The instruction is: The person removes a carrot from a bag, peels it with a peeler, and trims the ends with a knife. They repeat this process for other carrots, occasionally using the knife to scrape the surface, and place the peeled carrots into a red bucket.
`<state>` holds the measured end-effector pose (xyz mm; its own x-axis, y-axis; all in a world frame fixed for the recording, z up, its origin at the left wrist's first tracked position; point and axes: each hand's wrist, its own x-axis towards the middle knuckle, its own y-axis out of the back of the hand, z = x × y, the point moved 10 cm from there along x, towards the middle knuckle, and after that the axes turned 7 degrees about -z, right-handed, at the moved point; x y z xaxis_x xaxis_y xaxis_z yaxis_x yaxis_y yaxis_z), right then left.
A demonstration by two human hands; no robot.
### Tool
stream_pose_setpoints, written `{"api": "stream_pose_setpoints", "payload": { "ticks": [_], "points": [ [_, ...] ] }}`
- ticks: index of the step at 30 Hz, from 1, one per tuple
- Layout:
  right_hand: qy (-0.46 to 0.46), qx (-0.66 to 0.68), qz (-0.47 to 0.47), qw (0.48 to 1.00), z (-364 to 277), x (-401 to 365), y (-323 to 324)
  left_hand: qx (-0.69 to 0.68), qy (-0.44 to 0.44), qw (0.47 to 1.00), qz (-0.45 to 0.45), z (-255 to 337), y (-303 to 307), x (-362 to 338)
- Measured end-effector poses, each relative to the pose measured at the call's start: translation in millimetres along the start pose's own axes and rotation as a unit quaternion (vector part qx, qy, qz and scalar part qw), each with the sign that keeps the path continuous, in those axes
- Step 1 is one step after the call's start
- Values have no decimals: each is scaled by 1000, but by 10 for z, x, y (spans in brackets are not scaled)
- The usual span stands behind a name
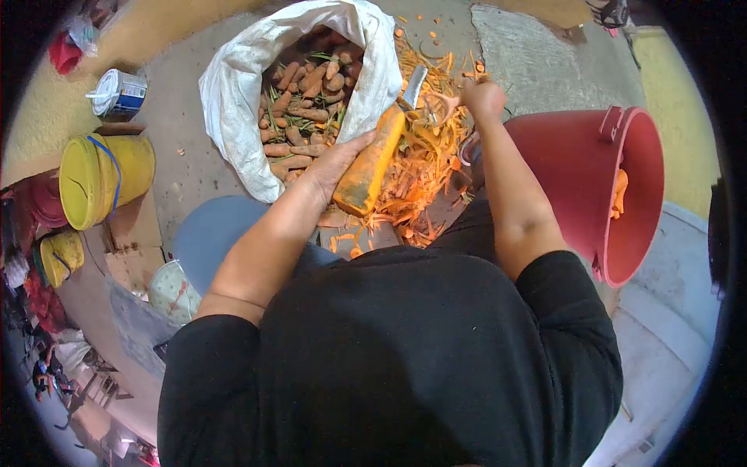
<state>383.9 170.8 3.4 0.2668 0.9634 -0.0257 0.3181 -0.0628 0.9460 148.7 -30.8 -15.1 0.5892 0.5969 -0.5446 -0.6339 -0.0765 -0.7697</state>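
My left hand grips a large orange carrot that points away from me over a pile of peelings. My right hand holds a knife whose blade rests against the far end of the carrot. A heap of orange carrot peelings lies on the ground under both hands. Just left of the carrot, a white sack stands open with several unpeeled carrots inside.
A red bucket lies to my right with peeled carrots inside. A yellow bucket and a small tin can sit at the left on the concrete floor. A blue stool shows beside my left arm.
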Motion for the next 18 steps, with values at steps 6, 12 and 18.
{"api": "stream_pose_setpoints", "payload": {
  "ticks": [6,12,18],
  "points": [
    [182,286,-104,935,-1038,-934,426,5,-18,1000,-20,67,24,51],
    [244,231,-214,917,-1560,-1345,205,132,-28,989,57,101,27,11],
    [85,-29,-62,994,-285,-44,-196,15,-10,1000,-22,-105,69,99]
  ]
}}
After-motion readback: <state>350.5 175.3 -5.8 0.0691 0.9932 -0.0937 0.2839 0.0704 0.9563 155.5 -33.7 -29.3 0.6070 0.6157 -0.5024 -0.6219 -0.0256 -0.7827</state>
